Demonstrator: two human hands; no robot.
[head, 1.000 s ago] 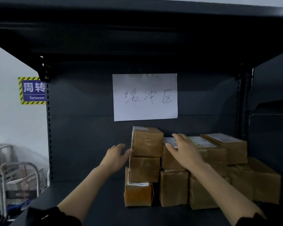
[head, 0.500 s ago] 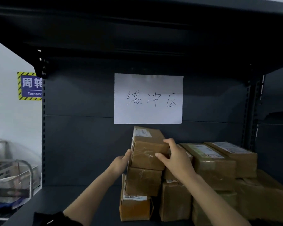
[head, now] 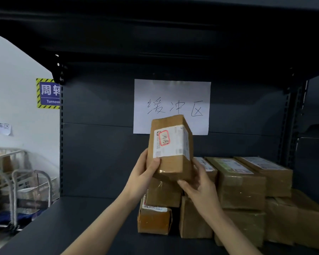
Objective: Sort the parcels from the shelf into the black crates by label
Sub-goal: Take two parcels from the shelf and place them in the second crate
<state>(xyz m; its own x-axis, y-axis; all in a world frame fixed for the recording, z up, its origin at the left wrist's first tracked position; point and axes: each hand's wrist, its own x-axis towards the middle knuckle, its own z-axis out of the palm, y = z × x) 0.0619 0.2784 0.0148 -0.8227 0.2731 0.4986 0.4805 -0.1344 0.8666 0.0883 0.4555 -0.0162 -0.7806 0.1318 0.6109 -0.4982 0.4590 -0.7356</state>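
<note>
While in two hands (head: 142,178) (head: 201,185), one parcel (head: 170,148).

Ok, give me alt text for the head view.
A person's left hand and right hand hold a brown parcel up before a dark shelf, its white label with a red-outlined mark facing the camera. More parcels sit stacked on the shelf below and right, under a handwritten paper sign.

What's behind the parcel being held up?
The handwritten paper sign on the shelf's dark back panel. The parcel hides part of the sign's lower edge and the panel below it.
</note>
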